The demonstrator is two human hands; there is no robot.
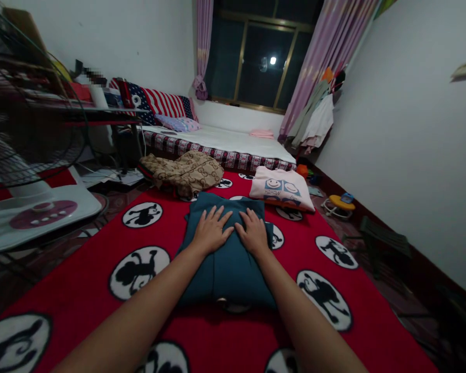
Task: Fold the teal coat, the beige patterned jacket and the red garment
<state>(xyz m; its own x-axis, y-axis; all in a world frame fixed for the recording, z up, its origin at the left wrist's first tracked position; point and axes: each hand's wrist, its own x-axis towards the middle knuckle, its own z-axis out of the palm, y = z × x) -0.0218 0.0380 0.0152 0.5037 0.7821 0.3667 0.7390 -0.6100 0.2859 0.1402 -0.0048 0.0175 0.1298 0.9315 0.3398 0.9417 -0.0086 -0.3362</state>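
The left hand [210, 233] and right hand [255, 235] (two, just apart) lay palm-down, fingers spread, on one folded teal garment [233, 280]. It rested on one red blanket [81, 274]; beyond it lay two more pieces, one brown garment [192, 171] and one pink shirt [279, 189].

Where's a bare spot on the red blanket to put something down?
The red blanket is bare between the left arm and left edge, and between the right arm and right edge. Crowded: the middle, with the teal garment, and the far end, with the brown clothing and pink shirt.
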